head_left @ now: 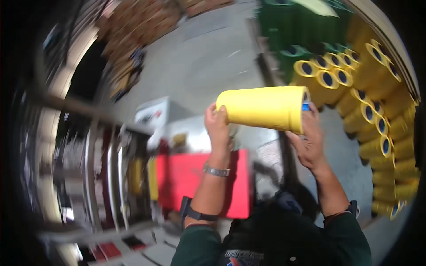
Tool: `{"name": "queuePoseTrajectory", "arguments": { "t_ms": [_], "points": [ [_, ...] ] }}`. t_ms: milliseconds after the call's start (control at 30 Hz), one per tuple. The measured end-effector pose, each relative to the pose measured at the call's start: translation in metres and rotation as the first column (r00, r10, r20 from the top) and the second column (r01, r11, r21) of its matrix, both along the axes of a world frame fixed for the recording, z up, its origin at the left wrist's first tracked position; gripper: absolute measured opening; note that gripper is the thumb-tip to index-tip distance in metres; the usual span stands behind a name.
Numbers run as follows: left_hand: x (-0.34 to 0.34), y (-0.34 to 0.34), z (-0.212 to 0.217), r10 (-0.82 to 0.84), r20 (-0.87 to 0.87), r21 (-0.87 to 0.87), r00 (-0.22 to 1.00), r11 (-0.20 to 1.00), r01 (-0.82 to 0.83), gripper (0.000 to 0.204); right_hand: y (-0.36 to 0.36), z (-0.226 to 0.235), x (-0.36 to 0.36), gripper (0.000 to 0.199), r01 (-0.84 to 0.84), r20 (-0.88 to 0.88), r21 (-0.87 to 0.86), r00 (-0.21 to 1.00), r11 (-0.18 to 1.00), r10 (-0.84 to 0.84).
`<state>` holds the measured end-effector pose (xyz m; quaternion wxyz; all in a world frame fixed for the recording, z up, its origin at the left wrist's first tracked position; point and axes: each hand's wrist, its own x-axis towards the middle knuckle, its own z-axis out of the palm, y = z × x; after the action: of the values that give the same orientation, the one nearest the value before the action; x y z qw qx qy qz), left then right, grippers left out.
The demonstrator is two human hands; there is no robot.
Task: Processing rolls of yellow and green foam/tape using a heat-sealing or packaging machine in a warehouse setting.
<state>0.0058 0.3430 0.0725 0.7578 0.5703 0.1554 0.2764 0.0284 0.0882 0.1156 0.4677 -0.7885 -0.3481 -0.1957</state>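
Observation:
A long yellow roll (pixel 262 107) is held level in the air between my two hands. My left hand (pixel 216 126) is closed on its left end, the thumb over the near side. At the right end my right hand (pixel 309 139) has its thumb under the rim and its fingers by the open end, where a bit of blue shows. The far side of the roll hides some of my fingers. Under my left forearm lies a bright red panel (pixel 203 182).
Many yellow rolls (pixel 328 80) with dark blue centres stand and lie stacked on the right. Green rolls (pixel 306 26) stand behind them. Brown boxes (pixel 137 29) are piled at the far left. Metal rails (pixel 91 177) of a frame rise at the left. The surroundings are blurred.

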Motion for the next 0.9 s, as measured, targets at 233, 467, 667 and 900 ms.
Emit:
{"name": "queuePoseTrajectory", "arguments": {
  "t_ms": [233,467,667,900],
  "points": [
    [-0.265,0.065,-0.035,0.389,-0.214,-0.129,0.896,0.898,-0.421,0.032,0.156,0.057,-0.123,0.037,-0.541,0.072,-0.253,0.816,0.802,0.574],
    [-0.381,0.070,-0.073,0.644,-0.259,0.675,0.720,0.654,-0.341,0.064,0.236,0.067,-0.209,0.028,-0.732,0.070,-0.402,0.575,0.550,0.815],
    [-0.368,0.083,-0.067,0.469,-0.356,0.585,0.808,0.786,-0.199,0.100,0.247,0.083,-0.229,0.021,-0.703,0.028,-0.502,0.569,0.504,0.822],
    [-0.362,0.095,-0.070,0.537,-0.207,0.756,0.818,0.618,-0.215,0.105,0.245,0.085,-0.231,0.024,-0.584,0.043,-0.550,0.693,0.597,0.719]
  ]
}}
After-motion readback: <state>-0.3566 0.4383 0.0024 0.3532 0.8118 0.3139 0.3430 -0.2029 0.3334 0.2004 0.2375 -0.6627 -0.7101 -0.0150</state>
